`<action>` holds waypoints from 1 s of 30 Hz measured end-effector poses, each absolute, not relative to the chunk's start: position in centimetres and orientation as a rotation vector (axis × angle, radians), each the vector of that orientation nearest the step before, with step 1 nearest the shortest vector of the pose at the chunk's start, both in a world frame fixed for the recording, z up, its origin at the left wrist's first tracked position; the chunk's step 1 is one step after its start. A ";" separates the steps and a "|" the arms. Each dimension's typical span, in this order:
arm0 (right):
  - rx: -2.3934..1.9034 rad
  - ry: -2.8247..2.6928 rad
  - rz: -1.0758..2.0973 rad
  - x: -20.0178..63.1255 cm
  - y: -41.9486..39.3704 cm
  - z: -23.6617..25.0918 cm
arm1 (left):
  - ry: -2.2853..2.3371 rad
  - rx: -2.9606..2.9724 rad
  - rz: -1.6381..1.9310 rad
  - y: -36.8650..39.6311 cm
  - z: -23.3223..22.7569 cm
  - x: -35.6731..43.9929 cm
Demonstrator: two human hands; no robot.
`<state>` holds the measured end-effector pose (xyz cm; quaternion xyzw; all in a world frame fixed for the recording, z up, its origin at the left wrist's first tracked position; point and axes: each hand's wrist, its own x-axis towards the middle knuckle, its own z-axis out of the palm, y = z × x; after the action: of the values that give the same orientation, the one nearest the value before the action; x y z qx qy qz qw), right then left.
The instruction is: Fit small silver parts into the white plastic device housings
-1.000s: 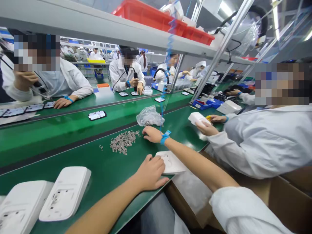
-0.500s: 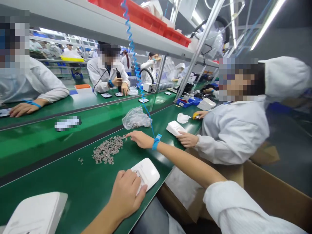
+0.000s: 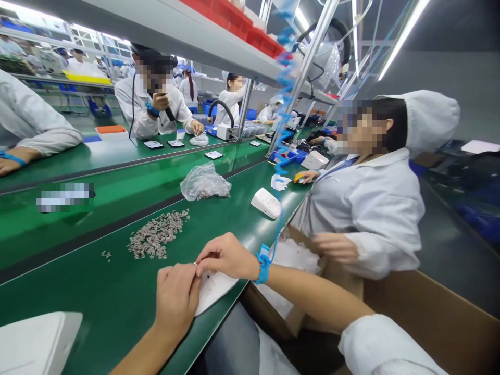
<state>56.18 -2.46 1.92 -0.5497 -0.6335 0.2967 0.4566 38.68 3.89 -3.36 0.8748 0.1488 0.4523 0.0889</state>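
White plastic cover [image 3: 213, 292] sits at the near edge of the green worktop [image 3: 117, 291], under both hands.
Left hand [image 3: 176, 299] presses it flat so it stays put; right hand [image 3: 228, 256] pinches something too tiny to see. Little grey parts [image 3: 156, 240] wait nearby. Hands hide most of the cover.

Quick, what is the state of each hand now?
Left hand: fingers curled, holding down the white cover on the green belt.
Right hand: fingertips pinched together on the same cover; any small part between them cannot be told.
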 end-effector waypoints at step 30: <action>-1.309 -2.325 0.205 57.3 -1.6 1.7 | 0.598 3.173 0.827 -2.8 -3.3 37.6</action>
<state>57.33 -1.57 1.71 -0.4760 -0.8454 0.0746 0.2305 37.63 -2.83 -3.30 0.9476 0.1786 0.2468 -0.0957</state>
